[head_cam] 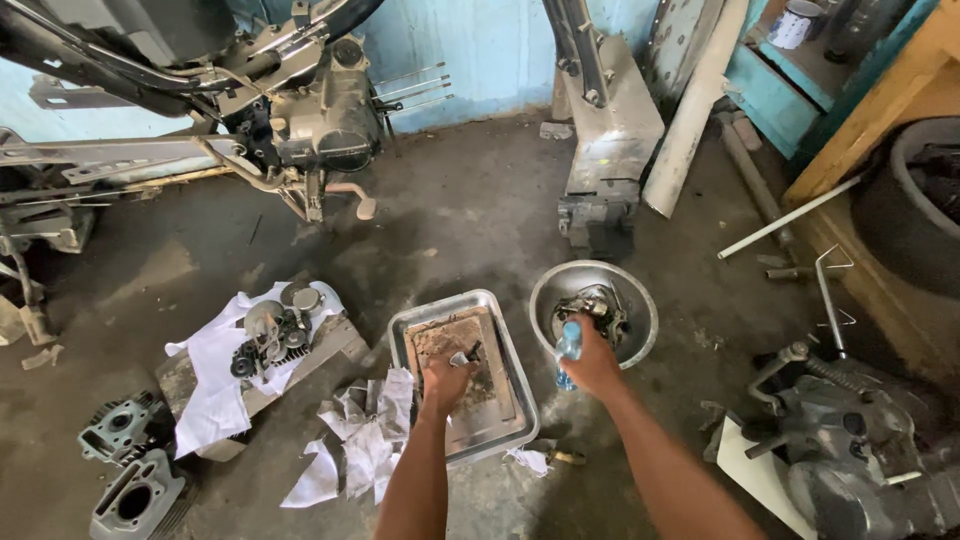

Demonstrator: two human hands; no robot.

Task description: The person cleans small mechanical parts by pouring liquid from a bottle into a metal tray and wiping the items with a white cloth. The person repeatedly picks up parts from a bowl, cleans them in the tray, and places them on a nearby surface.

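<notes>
**Down on the workshop floor, two hands over a tray and a bowl**

Here, at the lower left of the frame, two grey engine cylinders [132,470] sit on the concrete floor [470,210]. Just right of them, a white cloth [215,385] lies draped over a block and carries a cluster of small engine parts [272,332]. Above, in the upper left, a stripped motorcycle frame with its engine [320,110] stands against the blue wall.

Crumpled white rags [360,440] lie beside the square metal tray [505,345] in the lower middle. The left hand [445,380] rests inside this tray, its fingers closed around a small dark metal part [466,355] held over the grimy tray bottom.

Just to the right, touching distance from the tray, stands a round metal bowl [640,300] holding a greasy engine component [592,305]. The right hand [592,365] is at the bowl's near rim, gripping a small clear plastic bottle with a blue cap [568,345] that is tilted toward the bowl.

At the lower right lies another engine assembly [850,440]; bent metal rods [830,290] lie above it.
</notes>
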